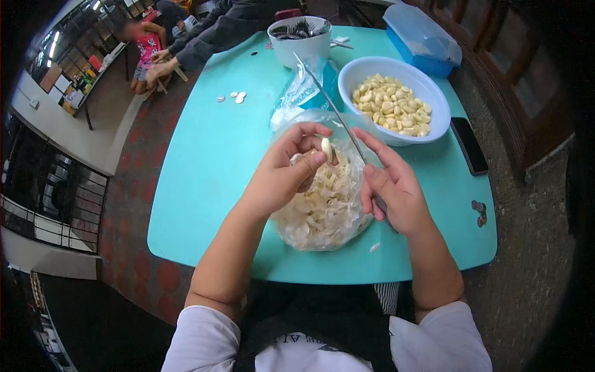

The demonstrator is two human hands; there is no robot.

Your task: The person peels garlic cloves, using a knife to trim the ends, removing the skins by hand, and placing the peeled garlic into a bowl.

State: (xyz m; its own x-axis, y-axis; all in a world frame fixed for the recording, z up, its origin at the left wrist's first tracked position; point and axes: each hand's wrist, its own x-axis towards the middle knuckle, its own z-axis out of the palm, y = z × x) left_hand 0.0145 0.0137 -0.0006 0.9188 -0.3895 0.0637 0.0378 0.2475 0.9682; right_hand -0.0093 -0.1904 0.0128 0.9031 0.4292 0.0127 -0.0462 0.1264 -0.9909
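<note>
Between the thumb and fingers of my left hand (288,162) is a pale garlic clove (326,149). My right hand (395,186) grips a long thin knife (331,102), its blade pointing up and to the left, just right of the clove. Both hands are above an open clear plastic bag (310,239) filled with papery garlic skins (331,201). Beyond my right hand, a light blue bowl (441,115) holds many peeled cloves (393,102). The knife's handle is partly hidden by my right fingers.
On the turquoise table (204,186) are a white pot (300,54) with dark utensils, a teal-and-clear plastic package (294,93), a blue lidded box (421,43), a phone (469,146) and coins (480,214). Another person's arms (192,53) reach in beyond the table; someone sits farther back.
</note>
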